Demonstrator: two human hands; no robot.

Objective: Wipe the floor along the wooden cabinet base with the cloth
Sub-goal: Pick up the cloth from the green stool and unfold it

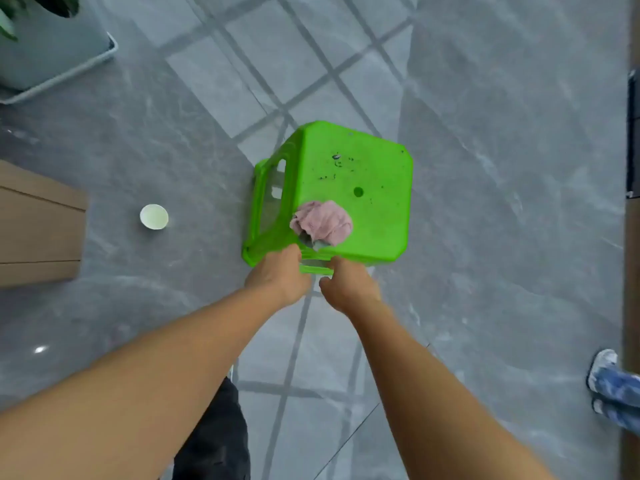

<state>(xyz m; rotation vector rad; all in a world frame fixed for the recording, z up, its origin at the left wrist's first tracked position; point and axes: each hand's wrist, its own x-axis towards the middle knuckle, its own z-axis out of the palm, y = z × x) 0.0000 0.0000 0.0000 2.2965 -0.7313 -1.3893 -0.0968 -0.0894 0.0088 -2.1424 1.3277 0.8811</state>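
Both my hands are on the near edge of the green stool (349, 188), and I place everything else from that stool. My left hand (277, 275) curls its grip over the stool's near-left rim; my right hand (349, 289) is clenched on the lower rail just beside it, fingers tucked under where I cannot see them. So both grips are taken up with the stool, not with the cloth.

The cloth (323, 223), pink and bunched in a lump, lies on the stool's top near its front edge, just beyond my knuckles and between my two hands. It has no clear long axis. It sits slightly nearer my left hand, though either could reach it by letting go and going forward over the rim.

The wooden cabinet base (41, 230) stands well to the left of the stool, with bare grey floor (485, 237) and a white paper cup (154, 216) between them. I judge the wiping has not begun: the cloth must first come off the stool, then travel left past the cup to the strip of floor along that wooden edge. My left hand is on the cabinet's side, so it looks the better one for the reach.
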